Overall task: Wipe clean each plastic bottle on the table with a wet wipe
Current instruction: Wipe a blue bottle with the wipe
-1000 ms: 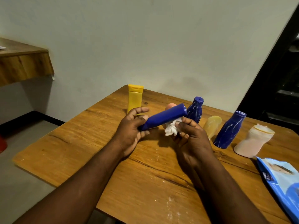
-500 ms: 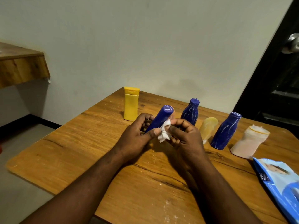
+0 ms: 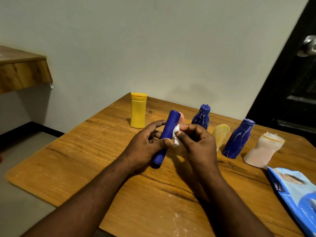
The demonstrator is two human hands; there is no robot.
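Above the table's (image 3: 85, 161) middle, the left hand (image 3: 145, 147) grips a blue tube bottle (image 3: 168, 132) upright, steadying it so the right hand (image 3: 199, 144) can rub its side with a pinched wet wipe (image 3: 176, 135).

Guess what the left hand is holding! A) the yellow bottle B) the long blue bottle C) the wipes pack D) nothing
B: the left hand grips the long blue bottle, and the right hand pinches a white wipe against it; the yellow bottle stands apart on the table.
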